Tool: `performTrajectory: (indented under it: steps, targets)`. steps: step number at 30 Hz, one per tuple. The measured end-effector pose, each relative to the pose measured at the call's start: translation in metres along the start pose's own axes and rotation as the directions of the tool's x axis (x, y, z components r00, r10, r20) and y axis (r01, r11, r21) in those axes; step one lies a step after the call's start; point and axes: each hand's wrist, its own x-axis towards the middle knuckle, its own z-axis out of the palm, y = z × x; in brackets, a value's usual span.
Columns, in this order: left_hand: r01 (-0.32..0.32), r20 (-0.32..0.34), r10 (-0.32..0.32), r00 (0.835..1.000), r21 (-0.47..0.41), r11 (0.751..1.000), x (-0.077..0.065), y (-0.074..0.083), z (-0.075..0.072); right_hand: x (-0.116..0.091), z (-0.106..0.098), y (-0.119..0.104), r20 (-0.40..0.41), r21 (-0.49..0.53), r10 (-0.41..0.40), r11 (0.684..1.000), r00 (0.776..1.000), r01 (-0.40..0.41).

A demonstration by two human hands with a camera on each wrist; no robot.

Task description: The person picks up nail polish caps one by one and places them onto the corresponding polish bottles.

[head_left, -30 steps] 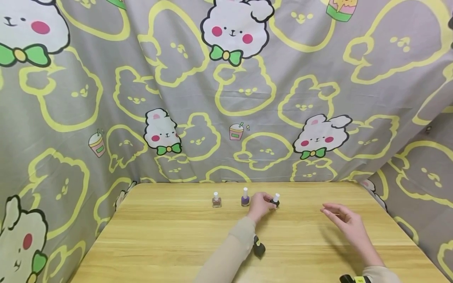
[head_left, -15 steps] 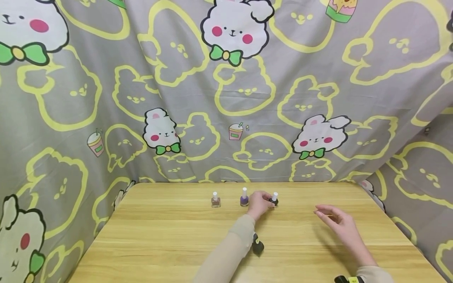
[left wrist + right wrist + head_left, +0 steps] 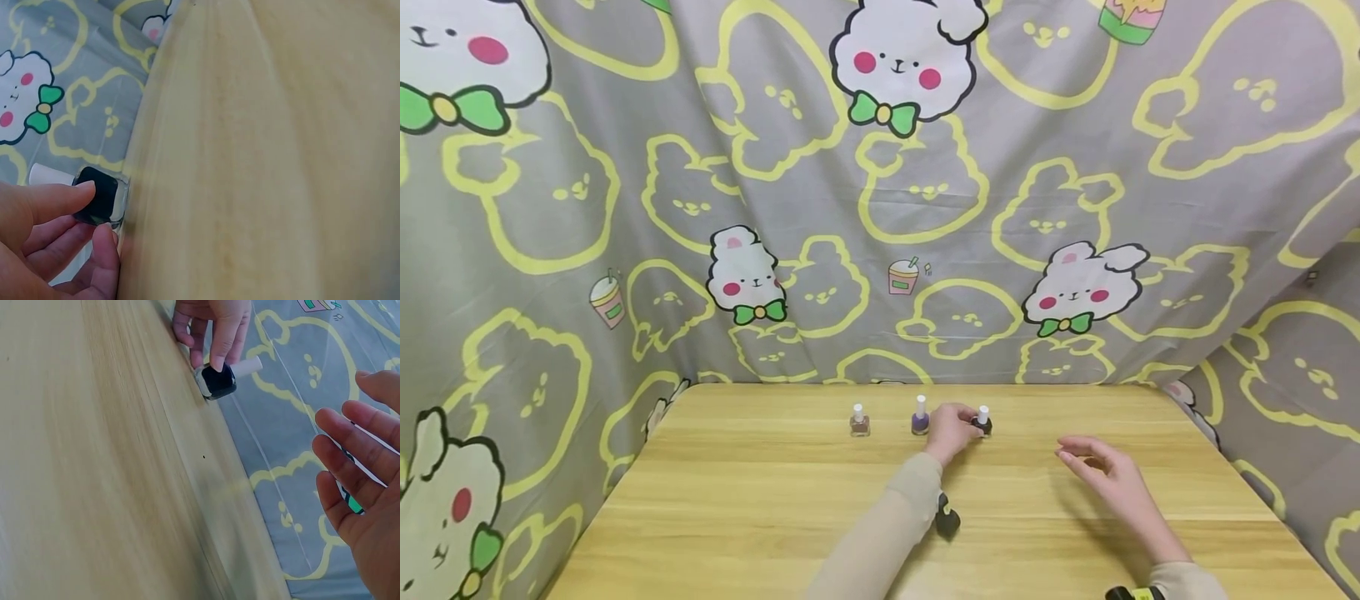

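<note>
My left hand [image 3: 951,432] pinches a black nail polish bottle [image 3: 982,423] between thumb and fingers. In the left wrist view the thumb lies on the dark glass of the bottle [image 3: 97,195], and its white cap stays uncovered. The bottle stands upright, its base right at the tabletop. Just left of this hand stands a purple nail polish bottle [image 3: 920,418] with a white cap. Further left is a brownish-pink nail polish bottle [image 3: 860,423]. My right hand [image 3: 1097,467] hovers to the right of the black bottle, holding nothing, its fingers loosely bent in the right wrist view.
The bottles stand in a row near the back edge of the wooden table [image 3: 760,483]. Behind and beside it hangs a grey curtain [image 3: 820,192] with yellow outlines and white cartoon heads. A black strap device [image 3: 947,518] sits at the left wrist.
My right hand has drifted left, toward the black nail polish bottle. The left hand keeps its pinch on that bottle in nearly the same place.
</note>
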Motion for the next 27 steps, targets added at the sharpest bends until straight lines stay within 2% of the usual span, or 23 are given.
performTrajectory:
  steps: [3,8,14,22,27]
  targets:
    - [-0.003,0.011,0.003,1.0,0.001,1.0,-0.001,0.0,-0.001,0.002,0.001,0.0,0.004,-0.008,-0.012,1.0,1.0,0.012]
    - [0.026,0.022,-0.025,0.999,-0.04,0.999,-0.005,-0.001,-0.003,0.004,0.002,0.001,0.011,-0.007,-0.028,1.0,1.0,0.028]
    - [0.021,0.02,-0.02,1.0,-0.048,0.999,-0.018,0.004,-0.012,0.006,0.003,-0.001,0.019,-0.019,-0.028,0.999,0.999,0.029]
    - [-0.014,0.074,0.022,0.997,-0.111,0.994,-0.043,0.011,-0.039,0.004,0.002,-0.012,0.022,-0.04,0.003,0.999,1.0,-0.002]
    - [-0.055,0.07,0.061,0.996,-0.089,0.994,-0.057,0.01,-0.062,0.004,0.0,-0.021,-0.005,-0.143,-0.041,0.989,0.999,0.04]
